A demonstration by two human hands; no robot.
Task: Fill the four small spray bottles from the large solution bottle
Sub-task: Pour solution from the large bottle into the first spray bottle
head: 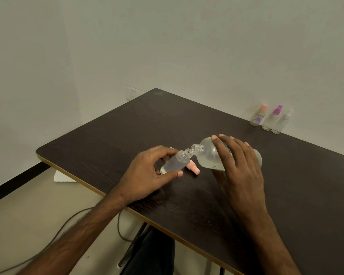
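My left hand grips a small clear spray bottle with its cap off, tilted with the neck up to the right. My right hand grips the large clear solution bottle, tipped on its side so its open mouth touches the small bottle's neck. Clear liquid lies in both bottles. A pink spray cap lies on the table just below the two necks. Three more small spray bottles stand at the far edge: pink-capped, purple-capped and white-capped.
The dark wooden table stands against a white wall. A white sheet lies on the floor under its left edge. A grey cable runs across the floor. A dark chair sits below the near edge.
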